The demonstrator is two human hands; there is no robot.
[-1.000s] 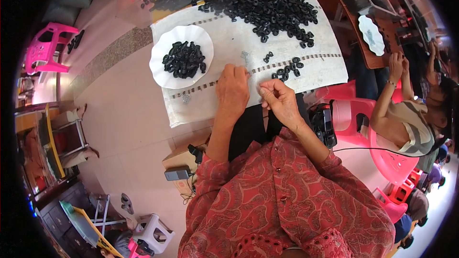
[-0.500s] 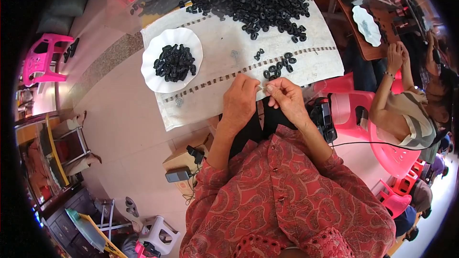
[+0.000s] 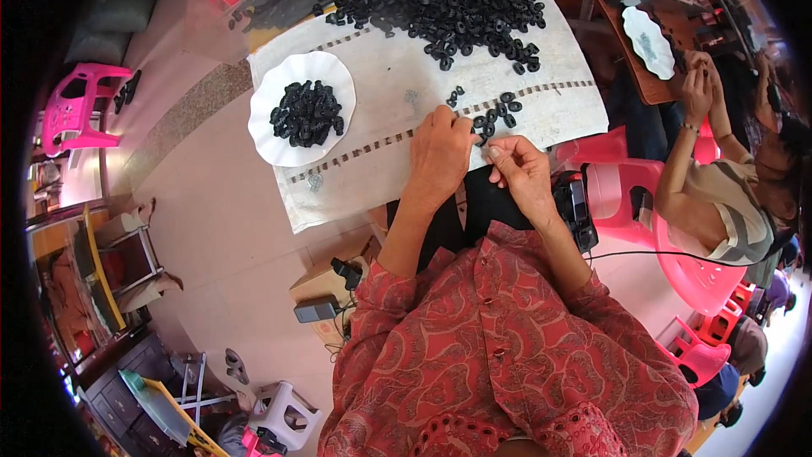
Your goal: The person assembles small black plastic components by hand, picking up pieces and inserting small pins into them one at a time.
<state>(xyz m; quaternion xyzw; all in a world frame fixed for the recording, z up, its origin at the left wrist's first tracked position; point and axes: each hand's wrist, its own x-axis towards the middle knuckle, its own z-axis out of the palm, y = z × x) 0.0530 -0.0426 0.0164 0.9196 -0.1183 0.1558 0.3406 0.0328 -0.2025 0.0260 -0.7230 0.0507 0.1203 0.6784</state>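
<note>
My left hand (image 3: 441, 155) rests over the front part of the white cloth, its fingers curled and drawn together. Its fingertips reach the nearest of a few small black oval rings (image 3: 509, 120); whether one is in them is hidden. To the right, above the cloth's front edge, my right hand (image 3: 523, 171) has thumb and forefinger pressed together. What lies in that pinch is too small to make out. Just beyond my left hand lie several smaller black bits (image 3: 454, 96).
A big heap of black rings (image 3: 448, 8) covers the far side of the cloth (image 3: 381, 93). At left a white scalloped plate (image 3: 264, 131) holds a pile of black pieces (image 3: 306, 114). Pink chairs (image 3: 622, 199) and another person (image 3: 719, 195) are at right.
My hands have come apart. The left one has moved forward and right to the loose rings; the right one has shifted slightly right, still pinching.
</note>
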